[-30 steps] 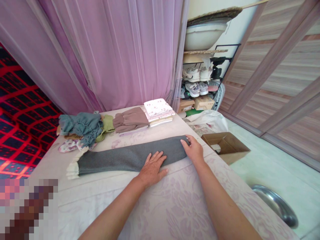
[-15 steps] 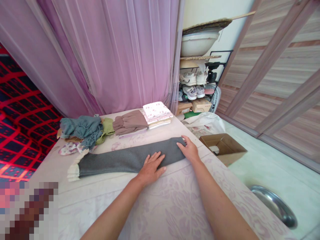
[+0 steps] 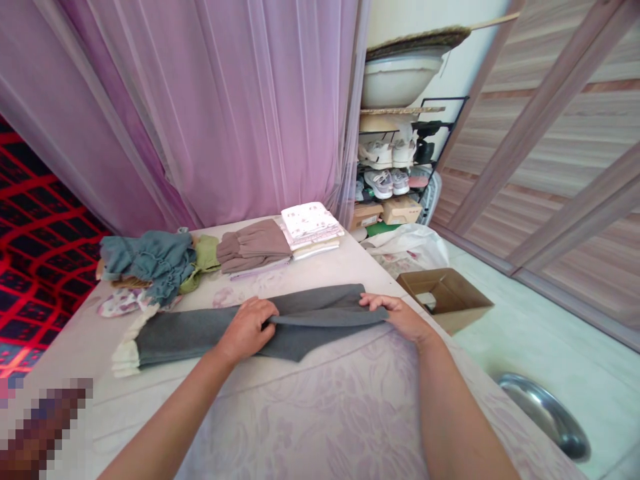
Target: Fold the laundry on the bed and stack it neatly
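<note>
Fingers of the left hand (image 3: 249, 328) are clenched on a fold of the grey garment (image 3: 240, 327) near its middle, lifting the cloth slightly off the surface. I note the right hand (image 3: 400, 316) pinching the garment's right end, fingers curled over the edge. The grey garment lies lengthwise across the bed (image 3: 320, 407), which has a pale floral cover; its cream ruffled hem (image 3: 125, 353) points left. Behind it, along the far edge, I observe a crumpled teal garment (image 3: 150, 261), a green piece (image 3: 204, 253) beside it, a folded brown garment (image 3: 254, 244) and a folded white stack (image 3: 311, 227). An open cardboard box (image 3: 447, 298) sits on the floor to the right.
</note>
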Demonstrator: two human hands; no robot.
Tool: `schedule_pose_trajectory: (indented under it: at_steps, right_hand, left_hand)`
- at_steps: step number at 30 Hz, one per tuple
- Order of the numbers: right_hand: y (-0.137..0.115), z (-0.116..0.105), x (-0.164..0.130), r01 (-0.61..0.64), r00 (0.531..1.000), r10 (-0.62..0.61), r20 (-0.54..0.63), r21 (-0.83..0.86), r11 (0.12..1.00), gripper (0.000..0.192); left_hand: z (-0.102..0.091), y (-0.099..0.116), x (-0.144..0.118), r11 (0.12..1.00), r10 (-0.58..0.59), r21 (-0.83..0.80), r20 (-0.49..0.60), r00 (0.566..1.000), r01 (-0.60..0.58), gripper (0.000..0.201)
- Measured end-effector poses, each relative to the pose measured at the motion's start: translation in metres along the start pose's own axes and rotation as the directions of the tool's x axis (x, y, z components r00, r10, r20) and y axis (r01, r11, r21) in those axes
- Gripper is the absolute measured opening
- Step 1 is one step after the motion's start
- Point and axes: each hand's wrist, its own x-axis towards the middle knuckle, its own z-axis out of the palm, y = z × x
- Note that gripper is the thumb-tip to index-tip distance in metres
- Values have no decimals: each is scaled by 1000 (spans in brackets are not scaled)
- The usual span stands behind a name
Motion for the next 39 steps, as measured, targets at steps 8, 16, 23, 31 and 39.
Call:
schedule_pose_trajectory:
  at_steps: [8, 16, 23, 31, 39]
  right_hand:
    - [5, -17, -10, -11, 982, -2, 188, 72, 997, 21]
    - [-5, -22, -16, -92, 960, 89, 266, -3, 996, 31]
    - [-11, -23, -17, -111, 947, 118, 298, -39, 993, 30]
    - [-8, -25, -18, -144, 945, 156, 287, -64, 988, 29]
    - [-7, -26, -20, -214, 940, 215, 266, -31, 976, 32]
  left_hand:
    - [20, 19, -42, 945, 319, 123, -163, 933, -302, 21]
    - [15, 23, -45, 932, 359, 132, -203, 911, -338, 18]
    - [-2, 38, -42, 970, 242, -39, 31, 970, -240, 19]
    - [-17, 49, -3, 976, 54, -211, 434, 900, 44, 36]
    - [-2, 53, 19, 986, 64, -165, 334, 940, -9, 28]
